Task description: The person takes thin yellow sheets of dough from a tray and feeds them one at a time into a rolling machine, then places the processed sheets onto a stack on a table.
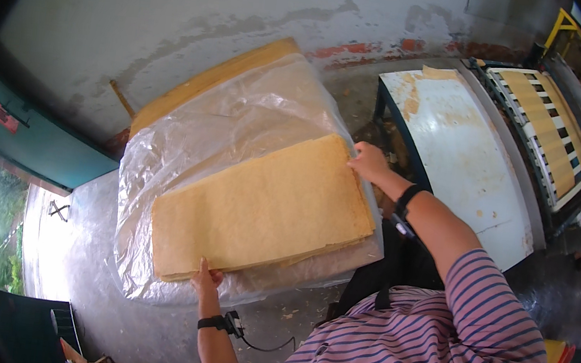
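A stack of thin tan rectangular sheets point(266, 205) lies on a table covered with clear plastic sheeting point(221, 130). At the stack's near edge, towards its left end, my left hand point(208, 278) holds the sheets with the thumb on top. My right hand point(370, 164) is at the stack's right end near the far corner, fingers bent together; whether it pinches a sheet cannot be told. Both wrists wear black straps with small devices. A wooden board edge point(215, 84) shows beyond the plastic.
To the right stands a white-topped table point(466, 148) with dark legs. Beyond it, tan strips lie across a white slatted frame point(549, 130). A worn wall point(190, 19) rises behind. At the left, a green door point(44, 126) stands beside a bright opening. Scraps litter the concrete floor point(155, 333).
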`<state>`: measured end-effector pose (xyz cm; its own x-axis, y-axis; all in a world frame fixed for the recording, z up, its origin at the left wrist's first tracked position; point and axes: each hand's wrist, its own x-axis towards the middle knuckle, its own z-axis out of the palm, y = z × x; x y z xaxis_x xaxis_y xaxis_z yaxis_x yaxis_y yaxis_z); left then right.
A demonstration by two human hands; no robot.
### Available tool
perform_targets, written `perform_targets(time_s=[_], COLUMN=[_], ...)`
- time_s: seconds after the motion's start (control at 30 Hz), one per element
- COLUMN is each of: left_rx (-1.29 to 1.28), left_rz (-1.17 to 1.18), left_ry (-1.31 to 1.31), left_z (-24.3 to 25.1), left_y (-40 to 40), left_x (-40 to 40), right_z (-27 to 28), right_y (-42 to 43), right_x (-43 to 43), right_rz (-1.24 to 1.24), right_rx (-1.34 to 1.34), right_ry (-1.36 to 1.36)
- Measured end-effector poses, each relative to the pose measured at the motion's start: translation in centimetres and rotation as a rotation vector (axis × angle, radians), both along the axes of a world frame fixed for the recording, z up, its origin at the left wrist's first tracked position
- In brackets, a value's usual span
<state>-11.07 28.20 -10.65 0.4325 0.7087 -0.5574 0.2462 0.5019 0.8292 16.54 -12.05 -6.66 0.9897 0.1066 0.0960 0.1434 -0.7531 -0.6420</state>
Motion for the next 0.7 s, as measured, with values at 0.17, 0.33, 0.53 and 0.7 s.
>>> perform_targets(time_s=[0.17,0.33,0.53,0.7], left_rx=[-0.104,0.040,0.164,0.143], left_rz=[-0.150,-0.165,-0.360,-0.614], left_ry=[-0.105,0.054,0.046,0.010], left_z=[-1.4,0.9,2.8,3.4], left_y=[-1.6,-6.0,-8.5,-13.8], left_x=[-2.1,-2.2,0.4,3.5], right_z=[-1.8,-3.6,-6.7,-9.7], right_y=[-10.1,-20.6,-27.9,-31.1], right_x=[-0.9,-5.9,-13.8,-18.4], right_rz=[0.039,-0.167,-0.389,-0.470], right_rx=[0.451,0.214,0.297,0.256], right_ry=[0.135,0.305,0.456,0.374])
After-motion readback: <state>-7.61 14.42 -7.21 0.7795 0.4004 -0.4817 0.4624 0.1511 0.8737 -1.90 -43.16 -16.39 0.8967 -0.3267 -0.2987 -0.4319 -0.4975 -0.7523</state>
